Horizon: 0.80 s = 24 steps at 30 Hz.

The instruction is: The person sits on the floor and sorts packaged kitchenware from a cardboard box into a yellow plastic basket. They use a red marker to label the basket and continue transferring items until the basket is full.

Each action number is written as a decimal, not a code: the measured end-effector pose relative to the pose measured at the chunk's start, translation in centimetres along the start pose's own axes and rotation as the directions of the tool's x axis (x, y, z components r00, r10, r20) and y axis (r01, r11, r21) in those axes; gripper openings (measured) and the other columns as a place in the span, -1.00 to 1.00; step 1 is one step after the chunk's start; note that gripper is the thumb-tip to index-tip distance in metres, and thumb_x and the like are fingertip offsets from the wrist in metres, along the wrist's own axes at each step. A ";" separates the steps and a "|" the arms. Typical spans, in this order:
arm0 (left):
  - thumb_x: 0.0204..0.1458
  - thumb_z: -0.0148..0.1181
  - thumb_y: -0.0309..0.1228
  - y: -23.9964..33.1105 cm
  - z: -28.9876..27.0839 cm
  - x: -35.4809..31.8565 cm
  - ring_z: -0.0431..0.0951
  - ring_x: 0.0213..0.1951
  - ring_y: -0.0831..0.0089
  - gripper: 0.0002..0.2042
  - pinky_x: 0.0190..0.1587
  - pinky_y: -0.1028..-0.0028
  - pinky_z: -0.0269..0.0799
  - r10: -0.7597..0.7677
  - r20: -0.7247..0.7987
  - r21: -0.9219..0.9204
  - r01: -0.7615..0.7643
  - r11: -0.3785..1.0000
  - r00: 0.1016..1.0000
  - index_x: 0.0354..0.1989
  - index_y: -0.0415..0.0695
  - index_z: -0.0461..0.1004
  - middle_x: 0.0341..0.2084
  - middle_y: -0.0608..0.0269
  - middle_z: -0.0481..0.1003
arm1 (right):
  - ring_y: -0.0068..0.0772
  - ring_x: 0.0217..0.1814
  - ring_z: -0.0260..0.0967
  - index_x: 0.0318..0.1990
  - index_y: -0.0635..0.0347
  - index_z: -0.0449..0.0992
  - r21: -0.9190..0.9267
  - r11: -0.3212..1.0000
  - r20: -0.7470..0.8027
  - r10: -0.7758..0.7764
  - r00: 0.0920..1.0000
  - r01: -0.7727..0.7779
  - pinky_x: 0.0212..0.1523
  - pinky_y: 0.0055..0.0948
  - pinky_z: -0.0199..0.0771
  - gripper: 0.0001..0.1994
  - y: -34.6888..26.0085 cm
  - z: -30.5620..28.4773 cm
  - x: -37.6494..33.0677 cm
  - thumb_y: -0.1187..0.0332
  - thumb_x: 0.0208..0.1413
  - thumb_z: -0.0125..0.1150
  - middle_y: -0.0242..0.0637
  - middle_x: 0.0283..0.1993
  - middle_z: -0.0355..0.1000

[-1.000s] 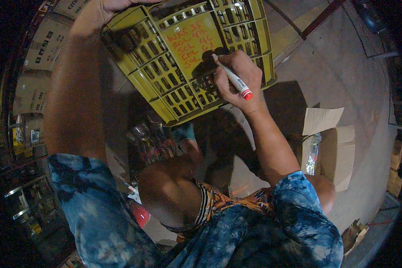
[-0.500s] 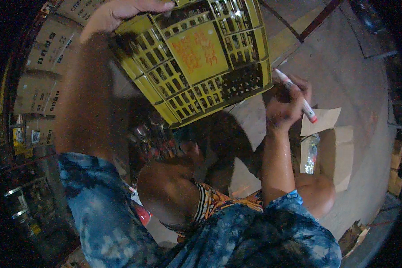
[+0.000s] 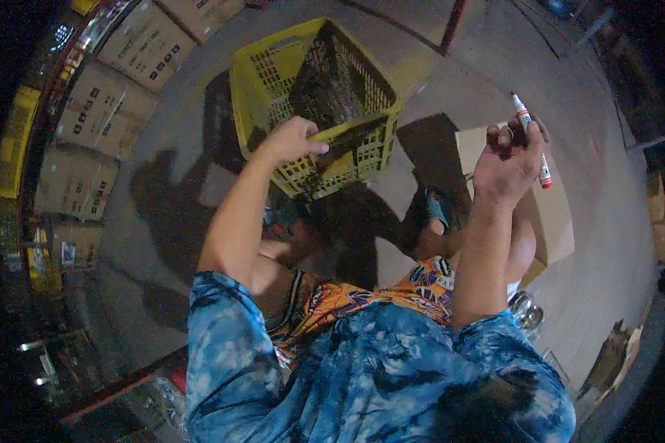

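A yellow plastic crate (image 3: 356, 125) with slatted, perforated sides stands on the floor in front of me, its opening facing up and its inside largely in shadow. My left hand (image 3: 294, 140) grips the crate's near rim, fingers curled over the edge. Off to the right, apart from the crate, my right hand (image 3: 511, 159) is closed around a white and red marker pen (image 3: 523, 114). The pen's dark tip points up and away from me, and its red end sticks out below the fingers.
An open cardboard box (image 3: 554, 221) sits to the right, partly behind my right forearm. Printed cartons (image 3: 89, 114) are stacked along the left. Metallic round items (image 3: 526, 314) lie beside my right leg. Torn cardboard (image 3: 612, 362) lies at the lower right.
The crate has gone from being held up and tilted to upright on the floor, and my left hand has shifted to its near rim. My right hand has moved right with the marker pen.
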<state>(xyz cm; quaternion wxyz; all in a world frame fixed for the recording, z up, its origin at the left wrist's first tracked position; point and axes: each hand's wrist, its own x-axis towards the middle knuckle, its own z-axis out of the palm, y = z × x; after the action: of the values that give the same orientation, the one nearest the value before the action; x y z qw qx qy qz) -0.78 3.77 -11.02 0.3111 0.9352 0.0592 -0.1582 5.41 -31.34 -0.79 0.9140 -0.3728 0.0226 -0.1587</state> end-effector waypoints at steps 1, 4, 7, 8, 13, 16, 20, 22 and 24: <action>-0.08 0.43 -0.21 -0.1 1.5 0.6 0.59 -0.29 0.18 -0.57 -0.14 0.22 0.49 -0.017 -0.007 0.083 0.017 0.996 1.000 -0.10 -0.26 0.60 -0.34 -0.02 0.61 | -0.55 -0.46 0.25 -0.14 0.10 0.43 -0.032 0.999 0.029 -0.006 1.000 0.006 -0.25 -0.37 0.38 -0.89 -0.9 -0.7 -0.2 0.34 0.24 0.14 -0.37 -0.33 0.41; -0.09 0.28 -0.41 -0.8 5.3 -0.1 0.62 -0.12 0.00 -0.62 -0.06 0.16 0.50 -0.078 -0.019 0.269 0.080 0.960 0.997 -0.03 -0.18 0.58 -0.19 -0.09 0.61 | -0.61 -0.42 0.29 -0.07 0.15 0.42 -0.194 0.979 0.114 -0.049 0.992 0.070 -0.29 -0.46 0.38 -0.86 -2.9 -3.2 -4.5 0.41 0.26 0.16 -0.35 -0.30 0.40; -0.06 0.24 -0.45 -0.9 7.9 -0.7 0.57 -0.01 -0.04 -0.64 0.01 0.13 0.48 -0.087 -0.184 0.178 0.121 0.977 0.979 -0.02 -0.18 0.55 -0.07 -0.08 0.57 | -0.60 -0.34 0.37 -0.02 0.24 0.43 -0.556 0.808 0.291 -0.029 0.956 0.194 -0.29 -0.52 0.40 -0.79 -3.8 -5.2 -7.6 0.39 0.25 0.20 -0.31 -0.25 0.44; -0.04 0.22 -0.48 -0.8 8.7 -0.5 0.56 0.02 -0.01 -0.66 0.04 0.14 0.48 -0.105 -0.205 0.163 0.139 0.977 0.973 -0.03 -0.15 0.55 -0.03 -0.06 0.56 | -0.60 -0.31 0.40 -0.02 0.28 0.47 -0.571 0.803 0.321 0.028 0.947 0.170 -0.27 -0.54 0.44 -0.75 -3.5 -5.8 -8.3 0.35 0.23 0.26 -0.29 -0.22 0.48; 0.00 0.33 -0.39 -0.5 12.1 0.8 0.58 0.00 0.04 -0.66 -0.03 0.17 0.49 -0.213 -0.119 -0.113 0.200 0.973 0.970 -0.01 -0.11 0.54 -0.10 -0.02 0.58 | -0.55 -0.18 0.43 0.03 0.36 0.49 -0.518 0.850 0.318 0.300 0.899 -0.100 -0.14 -0.54 0.46 -0.67 -1.6 -7.6 -9.9 0.31 0.21 0.23 -0.22 -0.12 0.53; -0.03 0.38 -0.34 -0.1 13.1 0.9 0.58 -0.01 0.07 -0.63 -0.02 0.20 0.47 -0.174 -0.230 -0.167 0.138 0.976 0.957 -0.03 -0.15 0.52 -0.15 -0.02 0.57 | -0.54 -0.20 0.42 0.01 0.35 0.48 -0.286 0.923 0.345 0.350 0.871 -0.257 -0.14 -0.54 0.44 -0.71 -0.8 -8.3 -9.9 0.37 0.18 0.16 -0.23 -0.16 0.51; -0.09 0.38 -0.36 2.6 9.4 -1.0 0.56 -0.02 0.09 -0.48 0.01 0.21 0.46 0.016 -0.115 -0.016 -0.018 1.000 0.993 0.06 -0.24 0.39 -0.09 -0.05 0.52 | -0.56 -0.29 0.39 -0.06 0.31 0.44 -0.436 0.896 0.379 0.267 0.886 -0.083 -0.24 -0.55 0.43 -0.76 -0.5 -8.3 -9.8 0.42 0.15 0.16 -0.29 -0.25 0.47; -0.11 0.22 -0.59 5.6 6.8 -2.9 0.50 -0.18 0.21 -0.37 -0.10 0.26 0.45 0.143 -0.160 -0.081 -0.157 0.984 0.977 0.21 -0.16 0.15 -0.21 0.08 0.49 | -0.62 -0.35 0.38 -0.09 0.31 0.46 -0.442 0.888 0.377 0.311 0.872 -0.126 -0.32 -0.58 0.41 -0.76 -0.8 -7.6 -9.9 0.40 0.14 0.23 -0.33 -0.28 0.48; -0.10 0.12 -0.67 8.7 4.4 -5.5 0.52 -0.11 0.20 -0.35 0.01 0.30 0.42 0.309 -0.148 -0.175 -0.333 0.927 0.939 0.23 -0.15 0.07 -0.15 0.07 0.51 | -0.65 -0.36 0.39 -0.11 0.31 0.49 -0.454 0.883 0.404 0.323 0.856 -0.119 -0.32 -0.60 0.40 -0.77 -1.5 -6.8 -9.9 0.38 0.13 0.27 -0.35 -0.30 0.50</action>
<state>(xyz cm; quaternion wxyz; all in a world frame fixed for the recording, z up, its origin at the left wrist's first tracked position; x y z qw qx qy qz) -5.31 -5.89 -7.57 0.4201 0.9044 -0.0613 -0.0430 -5.50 -33.86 -5.39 0.8043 -0.5791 -0.1218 0.0533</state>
